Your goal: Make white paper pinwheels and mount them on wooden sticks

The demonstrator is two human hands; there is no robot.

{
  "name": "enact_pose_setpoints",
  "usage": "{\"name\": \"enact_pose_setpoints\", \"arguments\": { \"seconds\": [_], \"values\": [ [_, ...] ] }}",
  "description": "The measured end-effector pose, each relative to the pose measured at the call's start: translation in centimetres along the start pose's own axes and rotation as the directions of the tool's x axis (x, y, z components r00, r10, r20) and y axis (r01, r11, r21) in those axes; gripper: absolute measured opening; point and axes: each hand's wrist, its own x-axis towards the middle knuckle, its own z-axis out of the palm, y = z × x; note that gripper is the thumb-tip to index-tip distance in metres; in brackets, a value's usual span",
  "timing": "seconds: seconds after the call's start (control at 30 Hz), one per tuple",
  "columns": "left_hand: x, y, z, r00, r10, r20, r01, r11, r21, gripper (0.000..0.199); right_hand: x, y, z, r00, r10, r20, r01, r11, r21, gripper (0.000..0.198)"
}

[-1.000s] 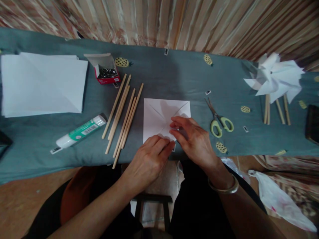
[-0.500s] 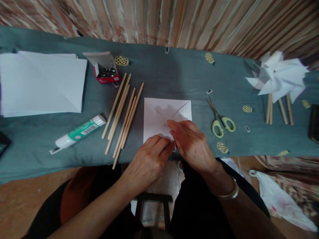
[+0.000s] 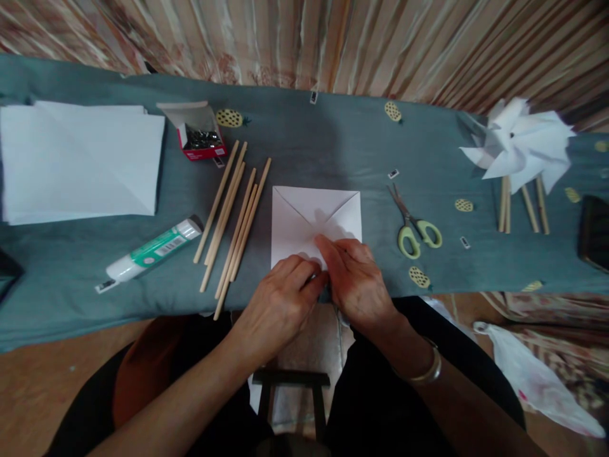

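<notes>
My left hand (image 3: 280,295) has its fingers bent at the near edge of the square white paper (image 3: 295,222); the thumb lies close to the forefinger, but whether they pinch the paper, I cannot tell. My right hand (image 3: 356,285) rests over the near right part of this paper, its fingers partly curled; what is under them is hidden. The paper lies flat before me on the green cloth (image 3: 366,139), and 2 dark diagonal lines run inward from its far corners. I judge that the step in hand is careful finger work at the near side, and that the next move calls for keeping the sheet flat and its corners true.

Near the paper, to the right, lie the scissors (image 3: 408,220); to the left are 6 wooden sticks (image 3: 227,212). Farther away are the white tube (image 3: 159,247), the red box (image 3: 204,153), the paper stack (image 3: 85,165) and the paper pinwheels (image 3: 523,146).
</notes>
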Motion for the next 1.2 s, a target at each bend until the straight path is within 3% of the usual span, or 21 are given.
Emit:
{"name": "enact_pose_setpoints", "arguments": {
  "seconds": [0.17, 0.3, 0.47, 0.63, 0.9, 1.2],
  "values": [
    [-0.1, 0.0, 0.1, 0.999, 0.020, -0.030, -0.019, 0.999, 0.033, 0.018, -0.5, 0.1, -0.4, 0.991, 0.131, -0.019, -0.124, 0.970, 0.208, 0.040],
    [-0.2, 0.0, 0.3, 0.999, 0.027, -0.027, -0.025, 0.998, 0.059, 0.019, -0.3, 1.0, -1.6, 0.930, 0.365, -0.044, -0.311, 0.846, 0.433, 0.034],
    [-0.3, -0.2, 0.6, 0.995, 0.059, -0.085, -0.053, 0.995, 0.079, 0.021, 0.8, 4.5, -1.4, 0.856, 0.483, -0.185, -0.401, 0.845, 0.354, 0.038],
    [-0.3, -0.3, 0.8, 0.993, 0.057, -0.099, -0.048, 0.995, 0.084, 0.023, 2.5, 6.5, -0.1, 0.890, 0.419, -0.179, -0.355, 0.884, 0.304, 0.047],
    [-0.2, -0.4, 0.6, 0.995, 0.044, -0.095, -0.030, 0.989, 0.146, 0.030, 4.1, 6.2, 0.3, 0.971, 0.229, -0.068, -0.215, 0.963, 0.164, 0.046],
    [-1.1, -1.8, -0.9, 0.990, 0.047, -0.130, -0.016, 0.972, 0.233, 0.031, 3.4, 6.3, -1.4, 0.961, 0.259, -0.095, -0.247, 0.961, 0.121, 0.038]
  ]
}}
